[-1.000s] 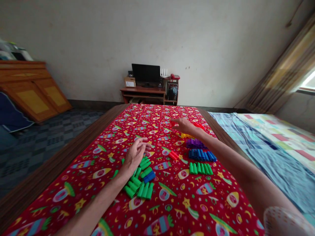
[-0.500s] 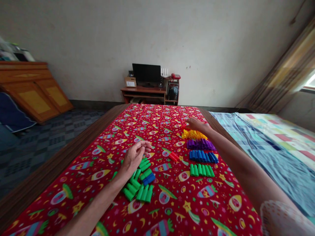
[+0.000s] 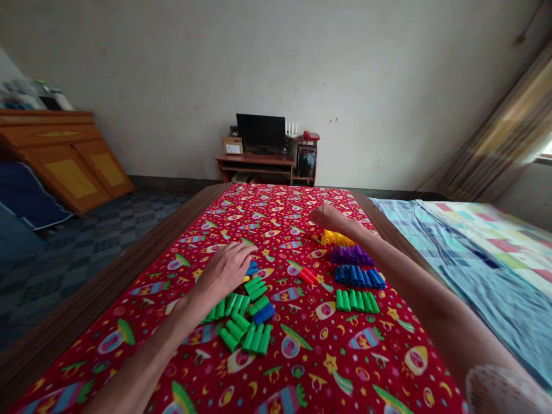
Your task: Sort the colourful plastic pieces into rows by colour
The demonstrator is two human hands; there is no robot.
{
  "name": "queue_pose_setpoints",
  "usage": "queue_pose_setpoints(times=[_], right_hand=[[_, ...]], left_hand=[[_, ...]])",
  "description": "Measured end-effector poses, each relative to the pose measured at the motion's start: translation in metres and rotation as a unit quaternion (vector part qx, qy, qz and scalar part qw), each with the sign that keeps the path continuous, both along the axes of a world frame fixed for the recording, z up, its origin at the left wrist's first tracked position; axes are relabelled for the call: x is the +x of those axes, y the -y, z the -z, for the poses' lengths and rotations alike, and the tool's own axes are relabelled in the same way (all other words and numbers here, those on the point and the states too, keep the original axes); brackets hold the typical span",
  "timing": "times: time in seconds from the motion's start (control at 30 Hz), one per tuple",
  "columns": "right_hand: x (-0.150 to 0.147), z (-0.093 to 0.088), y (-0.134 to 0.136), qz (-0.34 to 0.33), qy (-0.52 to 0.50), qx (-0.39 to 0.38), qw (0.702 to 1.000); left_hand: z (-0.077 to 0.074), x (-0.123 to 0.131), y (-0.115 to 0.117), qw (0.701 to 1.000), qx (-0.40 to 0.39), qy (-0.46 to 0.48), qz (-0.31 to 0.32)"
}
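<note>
Blue plastic peeks out from under the left hand point(image 3: 223, 272), whose fingers point(image 3: 242, 257) lie close together, palm down, bent over a small blue piece point(image 3: 252, 268). The thumb is hidden from me, so I cannot tell whether anything is pinched. That piece sits right at the fingertips, on their right side, and shows too little for me to read its long axis. Under and just behind the palm spreads the loose green pile point(image 3: 241, 325), its pieces lying at mixed angles, with a second blue piece point(image 3: 264, 313) among them. Two red pieces point(image 3: 308, 276) lie to the right of the fingers, between the pile and the sorted rows. The right hand point(image 3: 328, 218) is stretched far up the table, loosely curled with its back to me; whether it grips something I cannot tell. It is at the far edge of the yellow row point(image 3: 338, 237). Nearer to me come the purple row point(image 3: 351, 256), blue row point(image 3: 360, 277) and green row point(image 3: 356, 300), each running left to right on the red cloth point(image 3: 276, 368). The left hand is much the nearer to the pile, the right to the rows.
</note>
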State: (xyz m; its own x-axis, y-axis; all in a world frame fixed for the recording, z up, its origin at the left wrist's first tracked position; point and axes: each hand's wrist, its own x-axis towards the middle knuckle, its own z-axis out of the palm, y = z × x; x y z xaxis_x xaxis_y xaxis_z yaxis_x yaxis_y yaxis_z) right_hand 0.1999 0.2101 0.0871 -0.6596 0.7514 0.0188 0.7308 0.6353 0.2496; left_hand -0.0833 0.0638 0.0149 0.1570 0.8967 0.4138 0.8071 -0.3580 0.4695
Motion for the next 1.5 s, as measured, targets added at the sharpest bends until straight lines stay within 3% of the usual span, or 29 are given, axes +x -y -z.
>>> queue_pose_setpoints(times=[0.13,0.27,0.4,0.5,0.63,0.77,0.9,1.07,1.17,1.27,1.33,1.4,1.5], right_hand=[[-0.026,-0.006,0.038,-0.058,-0.026,0.001,0.998],[-0.051,0.000,0.085,-0.128,-0.068,-0.037,0.989],[-0.061,0.011,0.125,-0.082,-0.084,-0.059,0.991],[-0.057,0.021,0.140,-0.033,-0.070,-0.097,0.992],[-0.054,0.033,0.144,-0.024,-0.106,-0.122,0.987],[-0.050,0.035,0.140,-0.025,-0.180,-0.087,0.979],[-0.029,0.035,0.130,0.019,-0.108,-0.106,0.988],[-0.011,0.054,0.122,-0.020,-0.067,-0.125,0.990],[-0.015,0.063,0.122,-0.061,-0.120,-0.104,0.985],[-0.024,0.060,0.122,-0.088,-0.195,-0.089,0.973],[-0.029,0.056,0.124,-0.126,-0.250,-0.071,0.957],[-0.034,0.051,0.127,-0.188,-0.295,-0.057,0.935],[-0.038,0.047,0.133,-0.265,-0.332,-0.044,0.904]], left_hand=[[0.011,-0.023,-0.001,0.992,-0.096,-0.068,-0.040],[0.012,-0.015,0.001,0.984,-0.169,-0.047,-0.025],[0.013,-0.001,-0.005,0.983,-0.157,0.089,0.035],[0.020,0.001,-0.010,0.960,-0.155,0.230,0.036],[0.020,0.006,-0.008,0.930,-0.180,0.318,0.036],[0.017,0.015,-0.004,0.921,-0.196,0.322,0.094],[0.026,0.018,-0.005,0.954,-0.152,0.244,0.085],[0.034,0.020,-0.003,0.992,-0.083,0.091,0.029],[0.026,0.027,0.003,0.999,-0.007,0.052,0.001],[0.010,0.039,0.010,0.997,0.058,0.053,0.007],[0.001,0.046,0.016,0.996,0.029,0.080,0.032],[-0.005,0.051,0.021,0.990,-0.052,0.124,0.043],[-0.005,0.055,0.024,0.960,-0.160,0.228,0.030]])
